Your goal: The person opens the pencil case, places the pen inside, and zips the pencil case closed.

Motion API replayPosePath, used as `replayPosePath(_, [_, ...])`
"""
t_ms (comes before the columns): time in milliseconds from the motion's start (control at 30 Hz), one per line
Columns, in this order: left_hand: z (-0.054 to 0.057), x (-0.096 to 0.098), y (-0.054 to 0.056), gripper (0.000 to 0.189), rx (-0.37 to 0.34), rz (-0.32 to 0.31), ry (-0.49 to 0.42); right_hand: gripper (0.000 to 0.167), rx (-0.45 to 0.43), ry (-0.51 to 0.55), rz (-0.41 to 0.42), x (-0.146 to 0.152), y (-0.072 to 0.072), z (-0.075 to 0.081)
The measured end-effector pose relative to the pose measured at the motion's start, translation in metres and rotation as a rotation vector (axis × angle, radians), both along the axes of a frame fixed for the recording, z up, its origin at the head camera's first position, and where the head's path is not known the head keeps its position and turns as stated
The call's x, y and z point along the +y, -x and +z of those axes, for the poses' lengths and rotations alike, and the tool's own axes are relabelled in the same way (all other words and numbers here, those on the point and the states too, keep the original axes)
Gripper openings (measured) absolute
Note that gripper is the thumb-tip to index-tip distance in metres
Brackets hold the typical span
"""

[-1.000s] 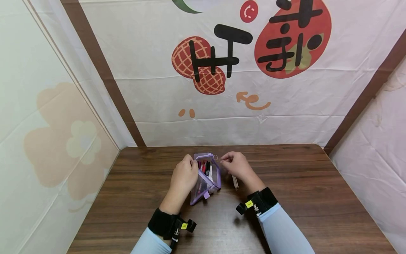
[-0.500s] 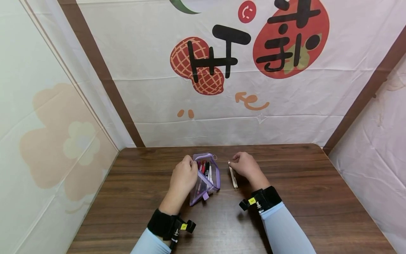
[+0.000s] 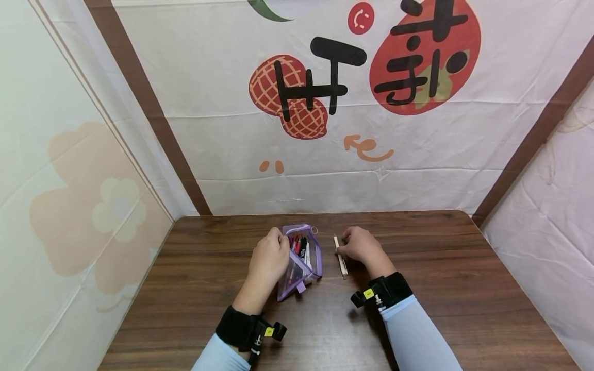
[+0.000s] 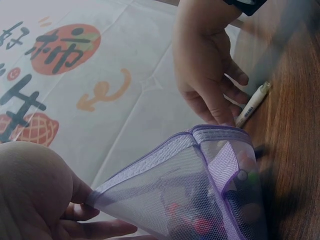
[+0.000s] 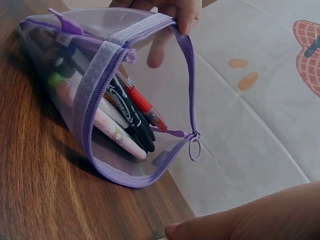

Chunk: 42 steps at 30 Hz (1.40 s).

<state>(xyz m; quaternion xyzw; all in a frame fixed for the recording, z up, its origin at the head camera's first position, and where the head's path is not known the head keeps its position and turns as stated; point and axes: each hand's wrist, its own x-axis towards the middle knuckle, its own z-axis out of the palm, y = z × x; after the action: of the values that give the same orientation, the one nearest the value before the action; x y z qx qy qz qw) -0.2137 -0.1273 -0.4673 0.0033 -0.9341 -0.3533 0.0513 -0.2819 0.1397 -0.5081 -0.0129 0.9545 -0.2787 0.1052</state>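
My left hand pinches the edge of a purple mesh pencil case, whose zipped mouth stands open on the table. In the right wrist view, several pens and markers lie inside, among them a red pen, a black marker and a pale pink pen. To the right of the case, a slim whitish pen lies on the table. My right hand has its thumb and fingers at the middle of this pen, seemingly pinching it. Dark lettering shows on the pen in the left wrist view.
Under everything is a brown wood-grain table. A white printed cloth hangs behind its far edge, with more cloth at both sides. A ring pull hangs from the case's zip.
My right hand has moved right, away from the case's ring pull, to the whitish pen, then down from its far end to its middle. The left hand and the case stay put.
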Motion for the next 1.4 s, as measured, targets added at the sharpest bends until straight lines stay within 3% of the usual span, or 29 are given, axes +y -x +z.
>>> replayPosePath(333, [0.0, 0.0, 0.0, 0.023, 0.008, 0.003, -0.004, 0.041, -0.023, 0.002, 0.024, -0.003, -0.002, 0.003])
replayPosePath(733, [-0.001, 0.0, 0.0, 0.023, 0.012, 0.005, 0.004, 0.057, 0.029, 0.074, -0.004, -0.002, 0.001, 0.004])
replayPosePath(933, [0.0, 0.001, 0.001, 0.023, 0.013, 0.008, 0.014, 0.064, 0.061, 0.231, -0.041, -0.006, 0.002, 0.007])
replayPosePath(1167, [-0.001, 0.0, 0.0, 0.023, 0.004, 0.001, -0.009, 0.073, 0.09, 0.533, -0.063, -0.016, 0.001, 0.007])
replayPosePath(1267, [-0.004, -0.001, 0.002, 0.026, 0.02, -0.011, -0.036, 0.075, 0.121, 0.618, -0.064, -0.022, 0.0, 0.008])
replayPosePath(1300, [-0.02, -0.006, 0.01, 0.03, 0.059, -0.03, -0.059, 0.075, 0.129, 0.638, -0.065, -0.024, -0.001, 0.008])
replayPosePath(1400, [-0.022, -0.007, 0.011, 0.031, 0.069, -0.036, -0.064, 0.075, 0.144, 0.679, -0.06, -0.033, -0.003, 0.008])
